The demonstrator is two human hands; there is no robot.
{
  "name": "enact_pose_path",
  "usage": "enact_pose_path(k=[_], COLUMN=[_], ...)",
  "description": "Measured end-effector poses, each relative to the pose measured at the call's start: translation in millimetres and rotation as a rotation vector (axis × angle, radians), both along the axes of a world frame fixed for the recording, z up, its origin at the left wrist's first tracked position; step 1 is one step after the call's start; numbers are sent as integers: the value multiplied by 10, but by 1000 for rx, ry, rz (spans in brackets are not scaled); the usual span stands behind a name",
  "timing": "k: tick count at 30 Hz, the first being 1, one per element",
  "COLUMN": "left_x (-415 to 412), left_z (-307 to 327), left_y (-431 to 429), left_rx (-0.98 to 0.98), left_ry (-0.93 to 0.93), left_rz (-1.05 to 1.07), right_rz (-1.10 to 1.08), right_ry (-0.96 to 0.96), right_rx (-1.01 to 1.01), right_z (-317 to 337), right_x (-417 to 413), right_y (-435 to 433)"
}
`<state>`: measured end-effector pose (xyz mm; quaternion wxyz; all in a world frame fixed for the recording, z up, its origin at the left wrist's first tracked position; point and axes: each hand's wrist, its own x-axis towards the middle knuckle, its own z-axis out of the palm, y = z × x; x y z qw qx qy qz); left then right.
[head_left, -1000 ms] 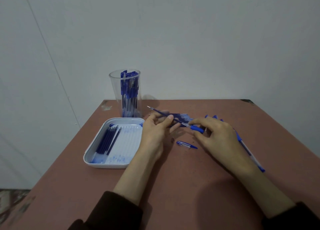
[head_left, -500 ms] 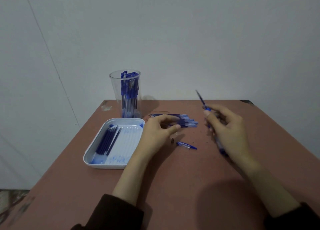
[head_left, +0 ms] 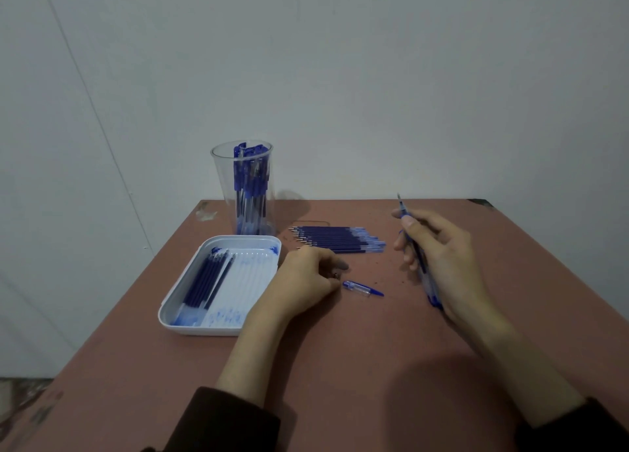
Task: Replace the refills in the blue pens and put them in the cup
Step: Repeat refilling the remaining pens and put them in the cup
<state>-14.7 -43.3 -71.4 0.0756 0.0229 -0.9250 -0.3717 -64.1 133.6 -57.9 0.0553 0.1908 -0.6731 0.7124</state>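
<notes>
My right hand [head_left: 442,261] grips a blue pen barrel [head_left: 423,271] held upright above the table, and a refill tip [head_left: 400,202] sticks out past my thumb. My left hand [head_left: 306,278] rests on the table with its fingers loosely curled. Its fingertips lie beside a small dark part [head_left: 336,275], and I cannot tell whether they touch it. A short blue pen piece [head_left: 362,288] lies just right of that hand. A row of new refills [head_left: 337,240] lies behind it. The clear cup [head_left: 245,193] at the back left holds several blue pens.
A white tray [head_left: 258,247] with several used refills [head_left: 207,278] along its left side sits left of my left hand, in front of the cup. The brown table [head_left: 340,366] ends close behind the cup, against a plain wall.
My left hand has drawn back from the refill row toward the small dark part. My right hand has swung the pen from lying low to upright, with the refill pointing up.
</notes>
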Motion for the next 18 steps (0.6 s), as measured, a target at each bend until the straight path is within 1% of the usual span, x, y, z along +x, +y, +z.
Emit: enact_pose_path(k=[2,3,4,6,8,9,11,14,18], left_x=[-6,-12,-18,-29,-34,-34,-28,-24,-18], left_z=[-9,-12,-13,9,35,43,54,57,56], left_y=[12,24,37,73,109,123,143,156,171], left_rx=[5,57,163,508,891,1052,1265,1370,1382], left_ry=[61,108,153,209,210,203,187,171,154], left_rz=[39,74,115,161,143,130,122,100,69], right_rz=[10,6,-13,-90,-155,-168,-181,-181,-175], right_ry=[7,24,64,206,331,368,411,456,489], right_rx=[23,48,95,238,364,406,480,558,611], right_z=[-14,-25,-39,-73,-99,-108,-127,-144,-131], right_x=[-11,-19,-21,-13,14,26,34,29,51], right_y=[-6,-11,-16,-25,-40,-49,-52,-45,-48])
